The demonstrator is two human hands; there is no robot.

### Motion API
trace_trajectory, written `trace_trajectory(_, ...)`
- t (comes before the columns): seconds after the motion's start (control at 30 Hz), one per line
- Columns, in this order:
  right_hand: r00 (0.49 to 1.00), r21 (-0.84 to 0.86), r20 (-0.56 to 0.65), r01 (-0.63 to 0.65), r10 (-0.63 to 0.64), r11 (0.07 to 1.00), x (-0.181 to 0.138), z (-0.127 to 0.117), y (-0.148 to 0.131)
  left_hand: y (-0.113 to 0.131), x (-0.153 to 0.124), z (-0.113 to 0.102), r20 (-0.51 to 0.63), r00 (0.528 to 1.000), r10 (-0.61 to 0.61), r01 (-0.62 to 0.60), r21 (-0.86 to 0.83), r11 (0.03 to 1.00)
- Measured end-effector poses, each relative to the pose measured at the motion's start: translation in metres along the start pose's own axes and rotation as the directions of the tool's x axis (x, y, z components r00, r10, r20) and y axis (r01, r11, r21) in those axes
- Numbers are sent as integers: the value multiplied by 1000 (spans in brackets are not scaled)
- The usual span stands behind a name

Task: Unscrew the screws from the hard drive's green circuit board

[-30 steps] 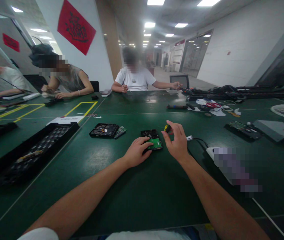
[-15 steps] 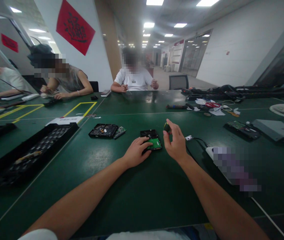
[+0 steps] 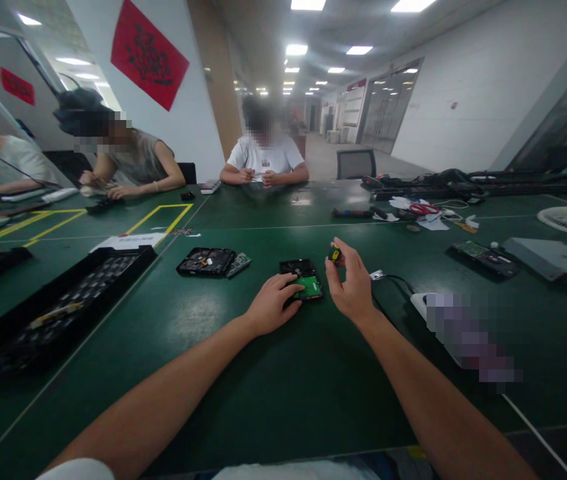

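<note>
A black hard drive [image 3: 301, 269] with a green circuit board [image 3: 311, 287] on top lies on the green table [image 3: 283, 373] in front of me. My left hand [image 3: 272, 305] rests on its near left side, fingers curled over the edge, holding it down. My right hand [image 3: 352, 283] hovers just right of the drive and pinches a small screwdriver with a yellow and black handle [image 3: 334, 254] upright between thumb and fingers. The tool's tip is hidden behind my fingers.
A second opened drive [image 3: 208, 261] lies to the left. A long black tray [image 3: 58, 303] sits at far left. A cable [image 3: 397, 285] and a blurred flat device [image 3: 463, 333] lie right of my hand. Boards and tools [image 3: 483, 257] lie further right. Three people sit across the table.
My right hand has turned the screwdriver handle a little between its fingers and stayed in place. My left hand has not moved. The person opposite drew both hands together.
</note>
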State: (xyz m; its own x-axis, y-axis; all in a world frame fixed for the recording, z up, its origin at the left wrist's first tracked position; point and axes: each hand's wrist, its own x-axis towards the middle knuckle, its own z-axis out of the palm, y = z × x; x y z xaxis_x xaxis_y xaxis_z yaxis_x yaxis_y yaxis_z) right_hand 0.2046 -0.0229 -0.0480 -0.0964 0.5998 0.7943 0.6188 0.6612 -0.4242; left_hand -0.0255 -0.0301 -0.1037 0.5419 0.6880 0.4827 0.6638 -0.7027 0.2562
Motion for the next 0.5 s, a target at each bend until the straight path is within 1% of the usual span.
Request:
trace_trajectory(0.17, 999, -50, -42, -1, -1, 999, 1, -2, -1, -1, -1, 2, -16, 1000, 1, -1, -7, 1000)
trace_trajectory(0.37, 999, 0, 21, 41, -41, 999, 1, -3, -4, 1, 1, -2, 1, 1000, 1, -1, -8, 1000)
trace_trajectory(0.5, 999, -14, -13, 37, -37, 999, 1, -3, -6, 1, 0, -1, 4, 1000, -6, 6, -8, 1000)
